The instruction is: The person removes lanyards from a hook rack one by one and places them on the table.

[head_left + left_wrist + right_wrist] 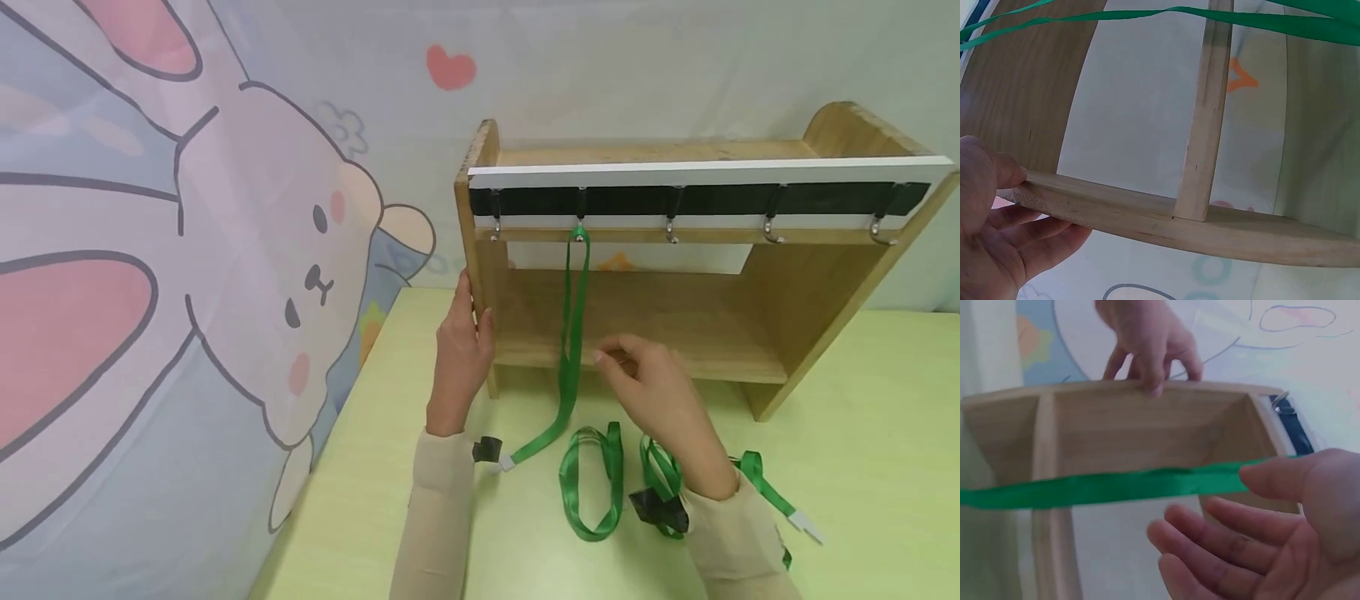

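A small wooden shelf rack [813, 308] carries a row of metal hooks on a black strip. From its second hook from the left hangs a green lanyard [574, 342], its lower end trailing onto the table. My left hand [462, 354] grips the rack's left side panel [1141, 219], thumb on one face and fingers on the other. Just right of the hanging lanyard is my right hand [656, 387], empty. In the right wrist view its thumb [1279, 478] overlaps the green strap, with the fingers apart from it; whether they touch cannot be told.
More green lanyards lie in front of the rack: one loop [613, 467], another bundle [660, 471] partly behind my right forearm, and a strap end [768, 490] with a white tip. Black pieces [660, 510] lie among them. A printed rabbit backdrop [255, 250] stands behind and left.
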Demonstrator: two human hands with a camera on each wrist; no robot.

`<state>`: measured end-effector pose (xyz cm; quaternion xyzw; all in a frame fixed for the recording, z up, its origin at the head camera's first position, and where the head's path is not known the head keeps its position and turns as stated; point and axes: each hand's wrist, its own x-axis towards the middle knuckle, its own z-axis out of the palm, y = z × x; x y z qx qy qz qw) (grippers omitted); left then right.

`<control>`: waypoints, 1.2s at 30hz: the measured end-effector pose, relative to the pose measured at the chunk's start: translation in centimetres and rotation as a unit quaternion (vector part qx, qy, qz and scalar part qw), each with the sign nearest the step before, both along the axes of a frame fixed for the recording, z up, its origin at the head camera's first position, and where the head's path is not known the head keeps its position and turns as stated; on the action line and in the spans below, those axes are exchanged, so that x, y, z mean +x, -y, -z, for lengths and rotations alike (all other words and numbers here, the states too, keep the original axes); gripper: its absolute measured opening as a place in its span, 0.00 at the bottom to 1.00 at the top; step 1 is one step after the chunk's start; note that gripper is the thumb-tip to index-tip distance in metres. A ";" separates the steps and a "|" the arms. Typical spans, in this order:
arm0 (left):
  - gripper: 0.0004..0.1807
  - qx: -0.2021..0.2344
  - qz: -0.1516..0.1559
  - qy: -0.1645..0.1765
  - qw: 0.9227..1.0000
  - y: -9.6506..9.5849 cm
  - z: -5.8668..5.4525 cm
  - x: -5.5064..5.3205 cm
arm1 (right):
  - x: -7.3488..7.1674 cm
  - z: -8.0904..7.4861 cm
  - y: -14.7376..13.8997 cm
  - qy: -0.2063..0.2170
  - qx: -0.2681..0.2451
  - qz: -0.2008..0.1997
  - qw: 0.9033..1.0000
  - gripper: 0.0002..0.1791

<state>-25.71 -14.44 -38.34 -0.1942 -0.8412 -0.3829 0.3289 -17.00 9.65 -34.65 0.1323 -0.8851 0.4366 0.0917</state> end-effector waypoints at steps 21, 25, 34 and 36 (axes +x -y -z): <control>0.32 -0.011 -0.009 -0.005 1.000 0.2 0.4 0.0 | -2.1 -2.8 5.9 -0.025 -0.055 0.052 0.997 0.27; 0.32 -0.013 -0.011 0.001 1.000 0.1 0.3 -0.1 | -2.9 -2.8 6.5 -0.067 -0.060 0.060 0.994 0.16; 0.32 -0.014 -0.012 0.000 1.000 0.1 0.2 0.1 | -3.7 -2.8 7.1 -0.152 -0.102 0.071 0.981 0.11; 0.32 -0.014 -0.011 -0.004 1.000 0.2 0.2 0.1 | -3.8 -3.0 7.1 -0.174 -0.116 0.072 0.975 0.11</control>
